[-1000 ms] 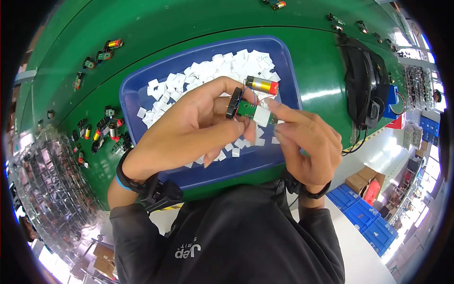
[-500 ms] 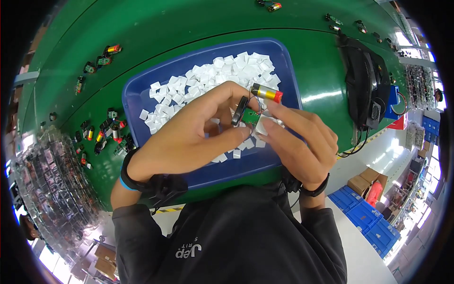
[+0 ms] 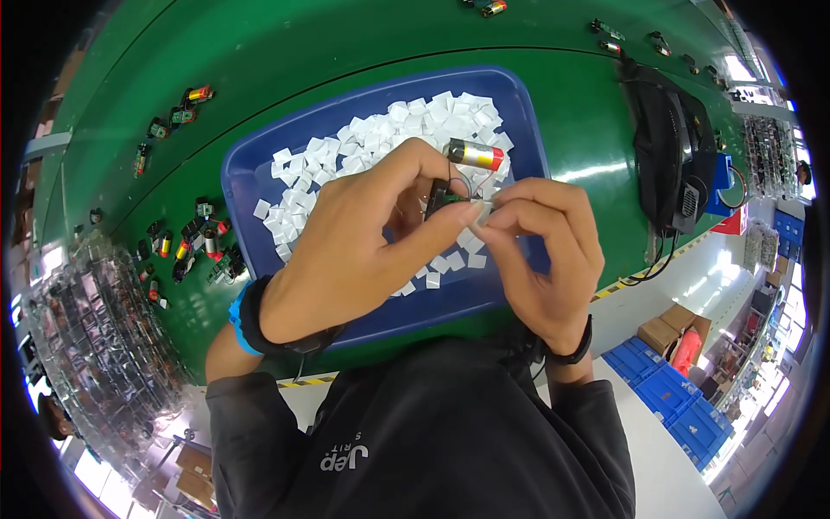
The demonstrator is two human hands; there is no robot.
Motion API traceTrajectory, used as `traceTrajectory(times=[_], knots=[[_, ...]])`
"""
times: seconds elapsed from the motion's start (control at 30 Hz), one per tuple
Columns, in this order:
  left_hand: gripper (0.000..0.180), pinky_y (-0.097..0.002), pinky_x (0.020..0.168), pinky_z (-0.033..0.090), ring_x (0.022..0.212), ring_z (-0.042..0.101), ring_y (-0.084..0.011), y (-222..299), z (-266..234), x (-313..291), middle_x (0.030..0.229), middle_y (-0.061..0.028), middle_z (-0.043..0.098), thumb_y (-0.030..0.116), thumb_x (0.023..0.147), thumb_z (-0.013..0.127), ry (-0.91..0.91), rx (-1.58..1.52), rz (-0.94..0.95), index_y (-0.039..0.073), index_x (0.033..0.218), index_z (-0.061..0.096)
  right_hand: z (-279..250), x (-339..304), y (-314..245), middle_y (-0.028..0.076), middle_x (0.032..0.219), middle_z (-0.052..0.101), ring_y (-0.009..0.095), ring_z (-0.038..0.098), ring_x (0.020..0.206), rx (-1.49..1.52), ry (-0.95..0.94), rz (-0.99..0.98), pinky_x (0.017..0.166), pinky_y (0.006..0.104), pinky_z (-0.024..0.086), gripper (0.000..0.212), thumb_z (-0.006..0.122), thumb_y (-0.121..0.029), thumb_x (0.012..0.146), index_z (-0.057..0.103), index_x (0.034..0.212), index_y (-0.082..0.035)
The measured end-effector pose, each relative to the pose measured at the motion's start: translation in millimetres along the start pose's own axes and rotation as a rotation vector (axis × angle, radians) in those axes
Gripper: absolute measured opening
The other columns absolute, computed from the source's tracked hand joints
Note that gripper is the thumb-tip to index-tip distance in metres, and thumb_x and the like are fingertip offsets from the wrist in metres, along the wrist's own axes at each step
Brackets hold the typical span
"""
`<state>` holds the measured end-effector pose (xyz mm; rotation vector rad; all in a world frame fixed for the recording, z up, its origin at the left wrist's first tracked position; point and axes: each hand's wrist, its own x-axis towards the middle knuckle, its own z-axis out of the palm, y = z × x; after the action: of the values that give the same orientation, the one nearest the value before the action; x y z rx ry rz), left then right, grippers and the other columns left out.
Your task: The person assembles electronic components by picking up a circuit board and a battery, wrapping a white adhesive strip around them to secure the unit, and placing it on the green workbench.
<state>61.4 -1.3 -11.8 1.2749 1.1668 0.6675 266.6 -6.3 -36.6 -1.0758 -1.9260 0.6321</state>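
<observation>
Green worktop (image 3: 588, 112) spreads across a bright workshop, where a person bends to close handwork over a blue tray (image 3: 285, 138). At centre, the left hand (image 3: 350, 242) curls around an electronic assembly (image 3: 438, 199), its thumb and fingers clamped with the black part outermost. Meeting it at 3 o'clock, the right hand (image 3: 566, 268) pinches a white square (image 3: 482, 215), mostly hidden by the fingertips of both hands. Just beyond them at 12 o'clock, a cylindrical cell (image 3: 475, 155) with a red end hangs on thin wires (image 3: 468, 183). Good work here would seem to call for a steady left grip on the assembly, slack in those wires, and a light right pinch at the square's edges, so that it sits flat and uncreased; a tug on the cell could strain the joints. Beneath, loose white squares (image 3: 380, 130) fill the tray. Farther out, a cluster of similar assemblies (image 3: 207, 242) lies at 9 o'clock, a black bag (image 3: 657, 130) between 2 and 3, blue crates (image 3: 666, 398) between 4 and 5, and clear packaging (image 3: 104, 337) is heaped at 8.
</observation>
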Motion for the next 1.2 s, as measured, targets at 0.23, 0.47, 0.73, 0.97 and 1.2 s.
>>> traceTrajectory(times=[0.23,0.47,0.73,0.97,1.2], knots=[[0.012,-0.0228,0.064,0.047,0.072,0.059,-0.0082,-1.9,2.5,-3.3,0.090,-0.0041,0.063,0.009,0.096,0.063,0.097,0.134,0.091,0.001,0.103,0.058,-5.8,0.6,3.9,0.009,0.107,0.064,0.012,0.064,0.083,0.447,0.135,0.346,0.058,0.0247,0.054,0.018,0.071,0.006,0.086,0.065,0.102,0.000],[0.013,-0.0226,0.056,0.039,0.062,0.054,-0.0068,-1.0,-2.6,-4.1,0.081,-0.0027,0.062,0.006,0.094,0.064,0.023,0.253,0.229,0.003,0.105,0.058,-9.7,17.5,5.0,0.008,0.108,0.065,0.012,0.063,0.084,0.264,0.037,0.380,0.067,0.0244,0.053,0.020,0.070,0.002,0.088,0.067,0.108,-0.001],[0.018,-0.0239,0.050,0.034,0.052,0.049,-0.0069,-5.3,7.7,-1.5,0.072,-0.0027,0.060,0.004,0.091,0.066,0.077,0.342,0.269,0.004,0.107,0.057,-10.0,12.1,7.2,0.007,0.102,0.068,0.014,0.062,0.087,0.441,-0.126,0.315,0.073,0.0263,0.052,0.026,0.075,0.001,0.083,0.069,0.108,-0.003],[0.025,-0.0245,0.049,0.033,0.051,0.052,-0.0093,-10.8,18.6,-0.2,0.074,-0.0048,0.063,0.002,0.089,0.066,0.210,0.460,0.274,0.006,0.112,0.056,-19.2,10.7,8.5,0.012,0.106,0.067,0.019,0.061,0.094,0.152,-0.242,-0.038,0.082,0.0300,0.049,0.039,0.082,0.005,0.072,0.067,0.108,0.001],[0.033,-0.0237,0.051,0.038,0.053,0.056,-0.0092,6.5,5.9,-0.9,0.083,-0.0056,0.067,0.000,0.088,0.067,0.006,0.307,0.200,0.007,0.119,0.057,-28.8,10.5,7.9,0.011,0.101,0.068,0.024,0.060,0.089,0.220,-0.095,0.105,0.079,0.0332,0.049,0.034,0.081,0.005,0.069,0.069,0.100,-0.001]])
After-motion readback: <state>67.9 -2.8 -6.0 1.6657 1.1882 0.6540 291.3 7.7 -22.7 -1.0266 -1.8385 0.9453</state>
